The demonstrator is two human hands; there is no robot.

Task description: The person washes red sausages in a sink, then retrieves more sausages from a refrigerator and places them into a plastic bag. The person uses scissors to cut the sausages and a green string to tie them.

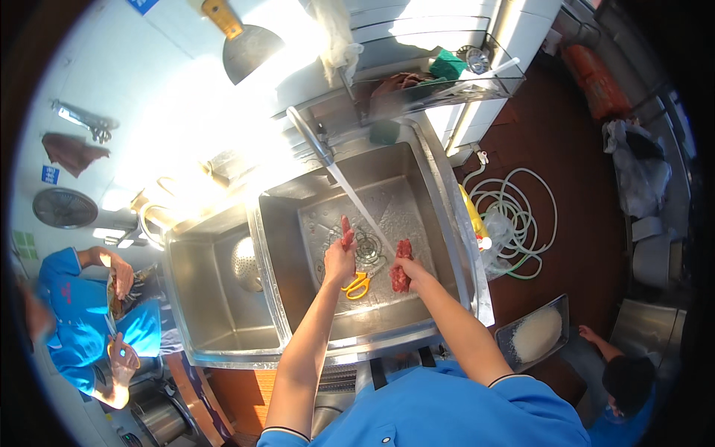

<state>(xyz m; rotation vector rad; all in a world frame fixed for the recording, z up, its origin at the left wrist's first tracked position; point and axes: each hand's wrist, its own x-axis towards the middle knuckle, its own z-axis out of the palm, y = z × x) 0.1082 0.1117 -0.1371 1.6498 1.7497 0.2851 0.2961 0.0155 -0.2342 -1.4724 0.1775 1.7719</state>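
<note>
Both my hands are over the larger basin of a stainless steel sink [447, 268]. My left hand [339, 262] grips a strip of raw red meat [347, 228]. A thicker piece of raw red meat [401, 266] is in my right hand [412, 269], its fingers around the right side. Water runs from a metal faucet [310, 136] down to the upper part of that piece. Yellow-handled scissors [357, 286] lie low in the basin beside my left hand; their blades are not clearly visible. A round drain [368, 248] shows between my hands.
A metal colander [246, 265] rests in the smaller left basin. A wire rack [435, 92] holds a green scouring pad [448, 65]. On the right floor lie a coiled hose [519, 218] and a tray of white grains [530, 335]. Two people in blue are at left and lower right.
</note>
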